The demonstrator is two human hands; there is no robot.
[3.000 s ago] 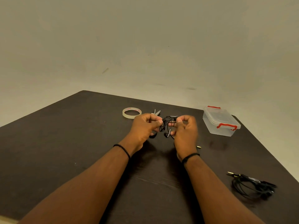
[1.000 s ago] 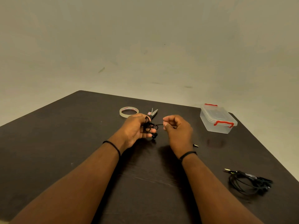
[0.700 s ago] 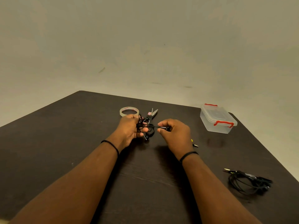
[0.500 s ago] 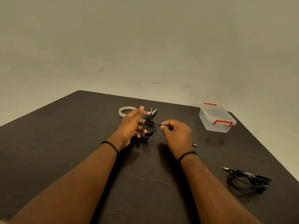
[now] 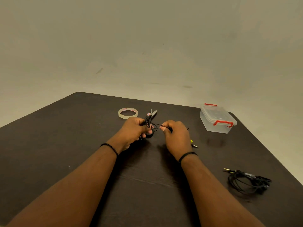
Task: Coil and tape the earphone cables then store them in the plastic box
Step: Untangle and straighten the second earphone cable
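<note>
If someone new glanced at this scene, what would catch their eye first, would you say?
First, the two hands mid-table: the left hand grips a black earphone cable while the right hand pinches its strand. Next, the clear plastic box with red latches at the far right, lid on, and a second earphone bundle lying near right.

On the dark wooden table (image 5: 65,145), the left hand (image 5: 132,131) and right hand (image 5: 176,135) meet near the middle, a black earphone cable (image 5: 154,126) strung between them. Behind the left hand lies a clear tape roll (image 5: 127,113), with metal scissors (image 5: 151,114) just to its right. The lidded clear plastic box with red clips (image 5: 217,119) sits at far right. A second coiled black earphone cable (image 5: 247,181) lies at near right, well apart from the box.
</note>
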